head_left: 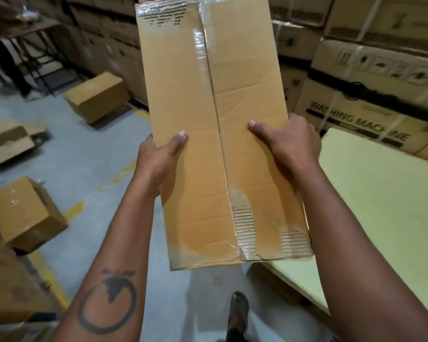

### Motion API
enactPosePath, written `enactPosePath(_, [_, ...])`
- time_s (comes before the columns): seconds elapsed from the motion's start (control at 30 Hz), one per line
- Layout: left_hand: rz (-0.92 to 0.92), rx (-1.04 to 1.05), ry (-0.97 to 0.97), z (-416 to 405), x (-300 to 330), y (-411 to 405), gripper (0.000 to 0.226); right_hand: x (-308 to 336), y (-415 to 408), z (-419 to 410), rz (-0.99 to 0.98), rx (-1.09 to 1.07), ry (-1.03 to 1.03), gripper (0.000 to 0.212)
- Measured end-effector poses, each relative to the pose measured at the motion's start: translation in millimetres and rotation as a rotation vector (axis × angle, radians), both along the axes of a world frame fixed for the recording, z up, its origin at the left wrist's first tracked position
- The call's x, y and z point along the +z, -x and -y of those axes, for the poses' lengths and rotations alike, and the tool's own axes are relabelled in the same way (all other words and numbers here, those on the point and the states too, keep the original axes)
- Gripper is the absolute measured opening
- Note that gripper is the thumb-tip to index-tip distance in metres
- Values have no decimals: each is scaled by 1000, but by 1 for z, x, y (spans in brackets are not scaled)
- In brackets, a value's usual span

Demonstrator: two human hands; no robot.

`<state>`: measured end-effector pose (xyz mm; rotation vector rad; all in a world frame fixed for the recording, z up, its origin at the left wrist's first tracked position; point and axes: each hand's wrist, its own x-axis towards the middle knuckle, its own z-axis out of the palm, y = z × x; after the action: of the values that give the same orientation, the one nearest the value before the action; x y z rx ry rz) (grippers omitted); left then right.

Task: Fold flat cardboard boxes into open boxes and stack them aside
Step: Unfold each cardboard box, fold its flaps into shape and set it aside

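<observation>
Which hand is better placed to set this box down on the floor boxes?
Left. The left hand grips the tan cardboard box on the side where finished boxes sit.

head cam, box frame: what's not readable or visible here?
- Head view: fingers of the left hand and right hand are behind the box; only the thumbs show.
- Box underside and whether it is folded open or flat: hidden by its own top face.
- Box far end: cut off by the top edge.
- Print on the stacked cartons: mostly blurred, apart from "WASHING MACHINE".
- Table: cut off by the right edge.
</observation>
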<state>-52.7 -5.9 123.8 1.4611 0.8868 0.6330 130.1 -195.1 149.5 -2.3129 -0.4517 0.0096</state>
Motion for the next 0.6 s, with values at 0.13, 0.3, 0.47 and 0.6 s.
enactPosePath(0.13, [44, -117, 15, 39, 16, -26, 40, 32, 5, 63, 56, -127, 33, 83])
enactPosePath(0.3, [26, -259, -38, 97, 28, -71, 70, 53, 10, 152, 65, -294, 30, 77])
enactPosePath(0.47, [55, -451, -112, 173, 38, -125, 63, 66, 11, 246, 65, -467, 47, 82])
enactPosePath(0.6, [-17, -597, -132, 238, 40, -169, 89, 70, 3, 322, 77, -580, 84, 83])
